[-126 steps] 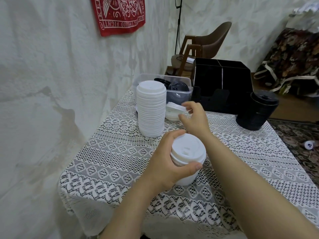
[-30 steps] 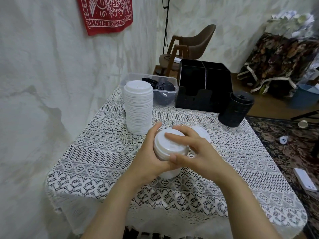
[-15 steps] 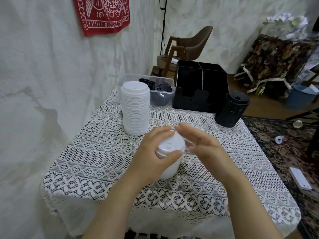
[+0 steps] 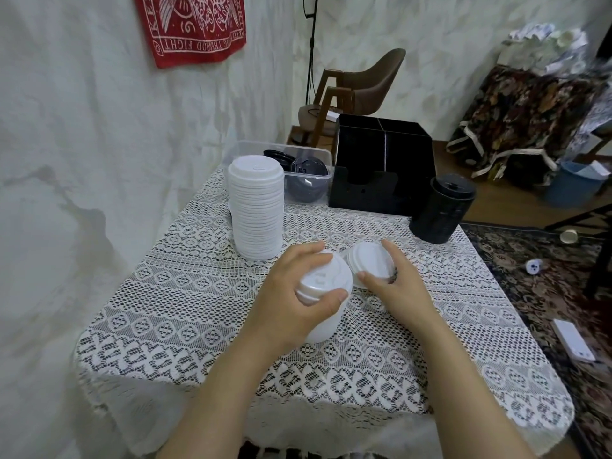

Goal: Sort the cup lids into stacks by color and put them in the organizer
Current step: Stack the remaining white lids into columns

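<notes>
left hand [image 4: 298, 303] clasps short white stack [image 4: 326, 283] mid-tabletop, right hand [image 4: 397, 286] pinches loose lid [image 4: 369, 263]; skewed seating may topple the stack.

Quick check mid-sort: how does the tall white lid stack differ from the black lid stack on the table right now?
The tall white lid stack is clearly higher than the black lid stack. The white stack stands left, beside the clear bin; the black stack stands right, by the front corner of the organizer. Their colours differ, white against black. Both rest on the lace cloth, outside the organizer.
</notes>
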